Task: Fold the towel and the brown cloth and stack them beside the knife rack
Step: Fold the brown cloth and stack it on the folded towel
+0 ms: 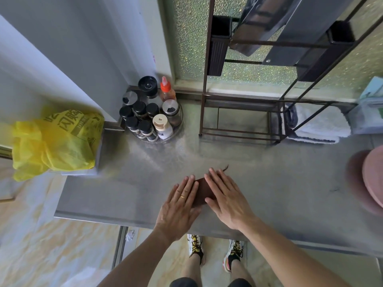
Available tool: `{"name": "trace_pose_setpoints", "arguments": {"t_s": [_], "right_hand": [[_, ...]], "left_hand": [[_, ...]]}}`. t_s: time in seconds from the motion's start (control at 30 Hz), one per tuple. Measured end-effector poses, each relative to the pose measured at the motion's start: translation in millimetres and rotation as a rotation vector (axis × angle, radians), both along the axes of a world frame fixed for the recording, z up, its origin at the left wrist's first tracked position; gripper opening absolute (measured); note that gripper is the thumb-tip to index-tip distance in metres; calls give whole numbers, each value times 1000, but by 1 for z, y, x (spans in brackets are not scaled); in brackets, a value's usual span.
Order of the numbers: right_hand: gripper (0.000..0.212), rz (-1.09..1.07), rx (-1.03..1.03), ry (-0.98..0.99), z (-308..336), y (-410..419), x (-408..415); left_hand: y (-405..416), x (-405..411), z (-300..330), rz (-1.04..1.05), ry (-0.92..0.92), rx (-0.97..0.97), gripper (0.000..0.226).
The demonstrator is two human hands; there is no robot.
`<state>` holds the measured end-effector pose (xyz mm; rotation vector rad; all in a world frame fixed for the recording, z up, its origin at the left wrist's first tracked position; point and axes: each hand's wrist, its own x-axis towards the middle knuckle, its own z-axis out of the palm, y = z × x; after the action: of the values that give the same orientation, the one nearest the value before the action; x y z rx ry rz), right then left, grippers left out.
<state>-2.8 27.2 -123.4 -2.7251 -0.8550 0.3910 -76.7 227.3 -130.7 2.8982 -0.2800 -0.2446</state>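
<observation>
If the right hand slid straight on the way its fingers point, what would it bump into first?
The right hand lies flat on the brown cloth, fingers aimed up-left. Bare steel counter comes next, then probably the round tray of spice bottles, though depth is unclear.

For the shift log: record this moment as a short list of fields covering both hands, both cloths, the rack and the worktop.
left hand: flat, palm down, pressing the left part of the small folded brown cloth
right hand: flat, palm down, on the cloth's right part
brown cloth: folded small, near the front edge of the steel worktop
white towel: folded, lying right of the dark metal knife rack
stacking: not done; the cloths lie apart
other items: round tray of spice bottles, yellow plastic bag
</observation>
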Motion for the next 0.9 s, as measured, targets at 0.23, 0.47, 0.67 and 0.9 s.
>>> {"name": "trace_pose_setpoints", "arguments": {"t_s": [0.23,0.47,0.67,0.9], "right_hand": [[48,-1119,384,403,29,-2,-10],[38,-1471,524,691,26,18,9],[29,-1591,668,780,38,30,21],[22,-1647,798,912,41,14,23]], "left_hand": [[-24,-2,42,1016,281,-464,49],[-29,29,43,1240,563,-516,47],[-29,39,43,1396,583,-693,31],[-29,48,45,1625,597,-979,26]]}}
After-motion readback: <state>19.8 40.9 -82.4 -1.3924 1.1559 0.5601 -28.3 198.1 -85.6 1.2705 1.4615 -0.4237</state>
